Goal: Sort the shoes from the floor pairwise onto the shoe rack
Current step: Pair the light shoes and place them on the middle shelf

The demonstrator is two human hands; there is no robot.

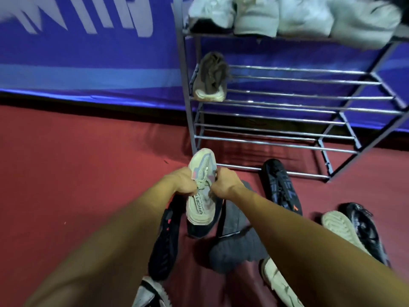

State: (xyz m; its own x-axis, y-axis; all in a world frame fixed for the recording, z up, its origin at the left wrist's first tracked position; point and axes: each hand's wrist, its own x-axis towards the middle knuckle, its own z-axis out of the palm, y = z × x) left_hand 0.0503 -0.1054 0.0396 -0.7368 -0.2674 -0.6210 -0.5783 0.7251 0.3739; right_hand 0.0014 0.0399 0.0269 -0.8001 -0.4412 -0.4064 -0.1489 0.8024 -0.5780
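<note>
A beige sneaker [202, 171] with a lettered heel strap is held above the floor by both my hands, toe pointing at the rack. My left hand [182, 181] grips its left side and my right hand [224, 185] its right side, at the laces. The metal shoe rack [287, 97] stands just beyond. Its top shelf carries several pale shoes [287, 16]. The middle shelf holds one brown shoe [211, 77] at its left end. The lower shelves are bare bars.
Loose shoes lie on the red floor: a black one [280, 185] near the rack's foot, a black one [164, 240] under my left arm, a grey one [236, 244], a dark one with pale sole [354, 229], a cream one [278, 282]. A blue banner [88, 52] backs the scene.
</note>
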